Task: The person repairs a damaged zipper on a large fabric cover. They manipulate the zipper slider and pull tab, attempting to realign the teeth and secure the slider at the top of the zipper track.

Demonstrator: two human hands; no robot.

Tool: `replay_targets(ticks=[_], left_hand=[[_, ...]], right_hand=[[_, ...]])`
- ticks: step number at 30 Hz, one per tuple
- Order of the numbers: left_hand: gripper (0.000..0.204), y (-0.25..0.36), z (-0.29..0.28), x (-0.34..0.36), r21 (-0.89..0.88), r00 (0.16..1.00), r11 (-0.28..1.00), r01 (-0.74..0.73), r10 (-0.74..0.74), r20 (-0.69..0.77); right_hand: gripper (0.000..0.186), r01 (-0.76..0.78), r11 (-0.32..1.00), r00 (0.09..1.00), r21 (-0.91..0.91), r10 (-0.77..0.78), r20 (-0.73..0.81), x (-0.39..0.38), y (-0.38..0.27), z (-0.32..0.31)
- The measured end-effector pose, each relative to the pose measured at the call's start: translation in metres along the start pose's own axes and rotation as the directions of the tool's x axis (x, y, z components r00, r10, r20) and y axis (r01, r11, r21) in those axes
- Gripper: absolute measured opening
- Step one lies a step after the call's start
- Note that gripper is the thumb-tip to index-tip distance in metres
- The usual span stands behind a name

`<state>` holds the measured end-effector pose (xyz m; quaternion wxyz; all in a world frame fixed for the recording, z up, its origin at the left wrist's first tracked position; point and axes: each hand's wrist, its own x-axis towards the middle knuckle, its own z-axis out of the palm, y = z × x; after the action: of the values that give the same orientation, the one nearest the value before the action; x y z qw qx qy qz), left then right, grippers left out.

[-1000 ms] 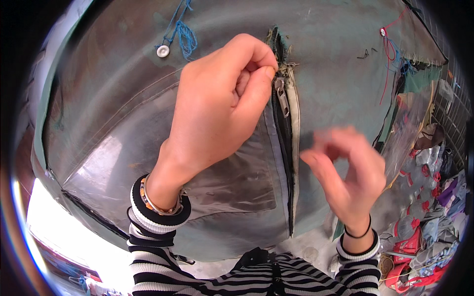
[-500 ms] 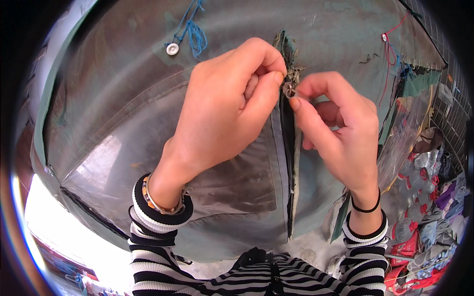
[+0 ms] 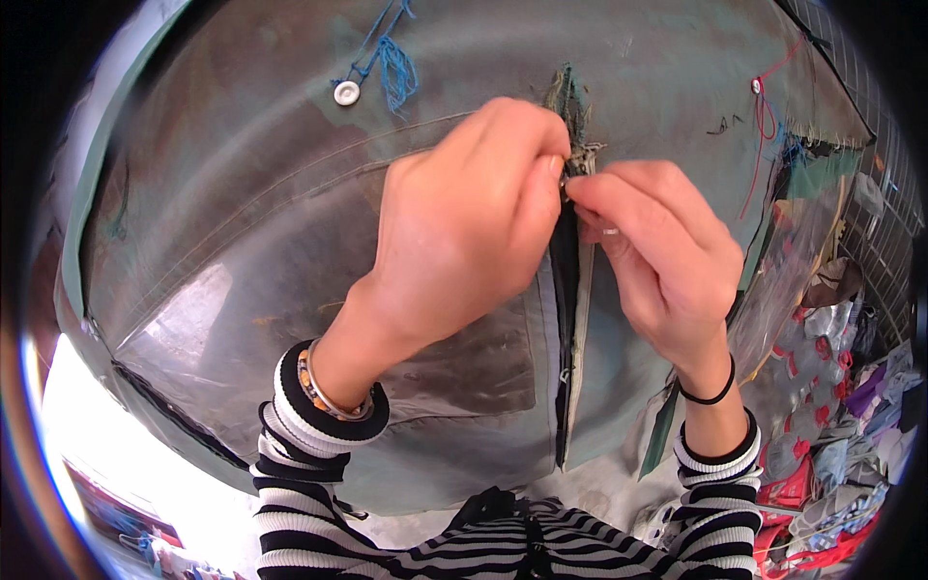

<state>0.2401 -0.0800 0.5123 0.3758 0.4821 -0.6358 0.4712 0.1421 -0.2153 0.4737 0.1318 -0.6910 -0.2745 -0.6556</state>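
Observation:
A zipper point(image 3: 563, 406) runs down the middle of a worn grey-green canvas cover point(image 3: 667, 58), with a frayed upper end point(image 3: 570, 106). My left hand point(image 3: 474, 213) is closed in a pinch at the zipper's left side, just below the frayed end. Against its fingertips my right hand point(image 3: 667, 251) pinches at a small metal zipper slider point(image 3: 565, 184), which the fingers mostly cover. Below both hands the two zipper edges hang slightly apart. A clear plastic window point(image 3: 454, 372) is sewn into the cover left of the zipper.
At the upper left a white button point(image 3: 347, 93) hangs with blue string point(image 3: 396, 72). Red cord point(image 3: 764, 106) dangles at the upper right. Crumpled cloth and red and clear plastic items point(image 3: 812, 435) lie in a heap on the lower right.
My right fingers have come in to the left and now mostly cover the metal slider, which showed between the hands before. My left hand has shifted slightly down and right.

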Motion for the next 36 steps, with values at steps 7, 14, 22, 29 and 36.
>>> replay_targets(ticks=[7,14,22,29,36], left_hand=[[0.009,-0.001,-0.007,-0.002,0.046,0.997,0.998,0.031,-0.034,0.063],[0.017,0.011,-0.023,0.010,0.036,0.979,0.999,0.021,-0.028,0.203],[0.015,0.004,-0.022,0.009,0.073,0.950,0.997,0.007,-0.030,0.312],[0.015,0.005,-0.008,-0.004,0.185,0.995,0.982,-0.049,0.032,0.095],[0.016,0.004,-0.013,-0.003,0.183,0.982,0.975,-0.127,0.098,0.159]], right_hand=[[0.023,-0.143,0.981,0.981,0.133,0.158,-0.115,-0.005,0.007,0.011],[0.020,-0.108,0.986,0.990,0.125,0.119,-0.079,-0.003,0.010,0.011],[0.022,-0.089,0.985,0.987,0.150,0.108,-0.122,-0.012,0.015,0.011],[0.022,-0.018,0.994,0.998,0.110,0.025,-0.064,-0.003,0.011,0.006],[0.025,0.108,0.994,0.994,0.014,-0.108,-0.017,-0.007,0.012,0.003]])
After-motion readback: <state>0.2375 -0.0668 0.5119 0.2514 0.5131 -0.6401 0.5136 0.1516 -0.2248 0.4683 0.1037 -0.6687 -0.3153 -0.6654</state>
